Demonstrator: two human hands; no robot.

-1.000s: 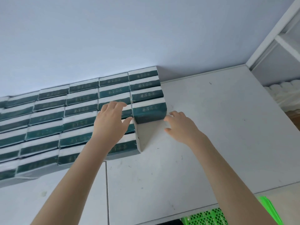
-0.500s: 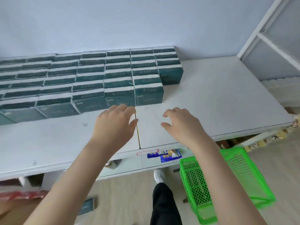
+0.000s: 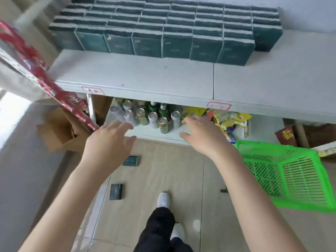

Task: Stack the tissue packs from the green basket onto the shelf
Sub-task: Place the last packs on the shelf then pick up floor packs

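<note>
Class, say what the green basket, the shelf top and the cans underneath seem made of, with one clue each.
Green basket: glossy moulded plastic, lattice walls. Shelf top: matt white board, probably painted or laminated; seam between panels. Cans: likely metal, shiny silver lids.

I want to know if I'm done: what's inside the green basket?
Nothing shows inside the basket but its bare mesh. The right arm covers part of its left wall, and its right edge runs out of frame.

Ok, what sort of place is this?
Probably a small shop or stockroom: identical tissue packs in rows on a labelled shelf, drink cans and snack bags beneath, a green basket nearby.
</note>
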